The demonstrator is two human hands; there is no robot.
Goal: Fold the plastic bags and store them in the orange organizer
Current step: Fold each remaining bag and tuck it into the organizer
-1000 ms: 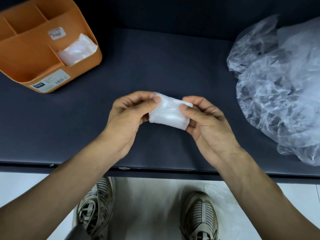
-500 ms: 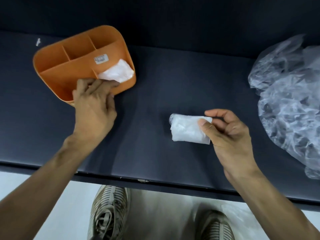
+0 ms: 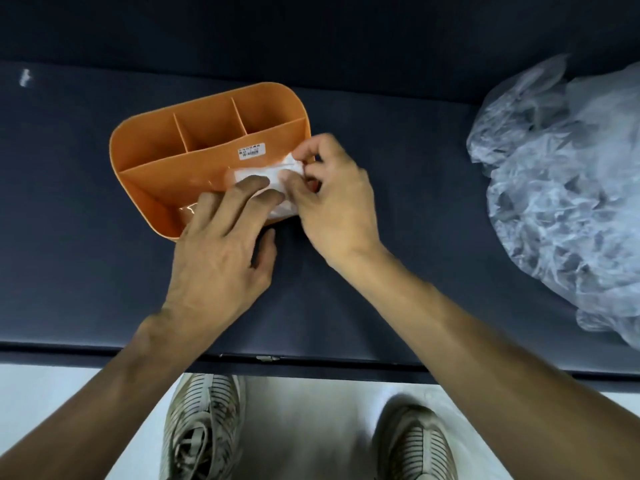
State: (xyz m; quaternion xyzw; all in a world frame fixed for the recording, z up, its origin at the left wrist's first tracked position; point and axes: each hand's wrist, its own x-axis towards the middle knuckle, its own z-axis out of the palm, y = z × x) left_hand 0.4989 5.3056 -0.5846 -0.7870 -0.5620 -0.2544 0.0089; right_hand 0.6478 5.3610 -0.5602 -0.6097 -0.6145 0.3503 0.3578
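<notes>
Between your two hands, at the near right corner of the orange organizer (image 3: 194,157), sits the folded plastic bag (image 3: 273,176), a white bundle lodged in the front right compartment. Your right hand (image 3: 334,199) supplies the grip: its fingers (image 3: 294,183) are curled and pinch the right end of the bag, so that hand is closed on the bundle. Your left hand (image 3: 221,251) lies just left of that grip, fingers extended and fairly straight, their tips resting over the organizer's front wall and on the white plastic; it holds nothing, and the thumb points toward the right wrist, clear of the organizer. Whether one folded bag or two occupy the compartment cannot be told, as your hands cover most of it. Beyond the grip, the organizer's three rear compartments show only orange interior, and a small barcode label (image 3: 251,153) is fixed to the long divider just up and left of your right fingertips. The organizer stands on the dark table (image 3: 415,188). Well to the right of the grip, apart from both hands, lies a loose heap of crumpled clear plastic bags (image 3: 568,188) on the same table. Below the table edge, nearer you than the grip, two striped shoes (image 3: 204,427) stand on a pale floor (image 3: 311,427).
</notes>
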